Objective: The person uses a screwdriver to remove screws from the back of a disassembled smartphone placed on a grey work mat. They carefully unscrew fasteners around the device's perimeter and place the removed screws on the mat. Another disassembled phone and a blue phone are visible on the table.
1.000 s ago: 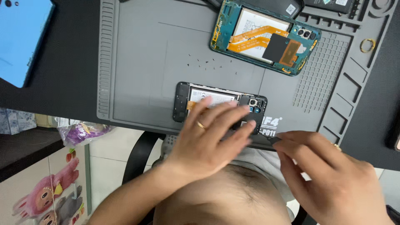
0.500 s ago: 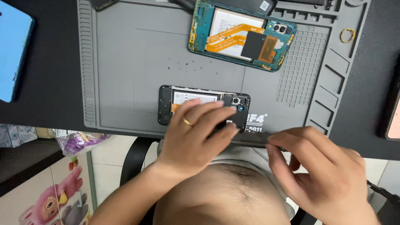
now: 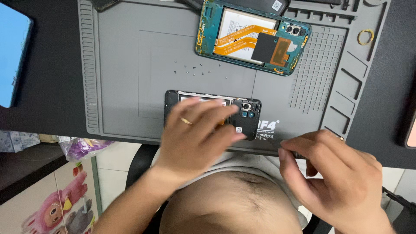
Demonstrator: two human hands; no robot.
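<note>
Black opened phone (image 3: 247, 116) lies on the grey silicone repair mat (image 3: 130, 78), near its front edge; my left hand (image 3: 197, 136) rests spread over it, while my right hand (image 3: 333, 169) curls loosely beside.

A blue screen (image 3: 13, 56) is seen at the left edge on the dark table. A small white label (image 3: 239, 129) is stuck on the opened black phone (image 3: 247, 115), and another white label (image 3: 275, 5) is seen on the dark part at the top edge.

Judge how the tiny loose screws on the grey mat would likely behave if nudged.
The screws lie scattered and tiny, so they probably scatter or roll easily. The grey mat looks rubbery, perhaps slowing them. They seem too small to pinch easily with bare fingers.
</note>
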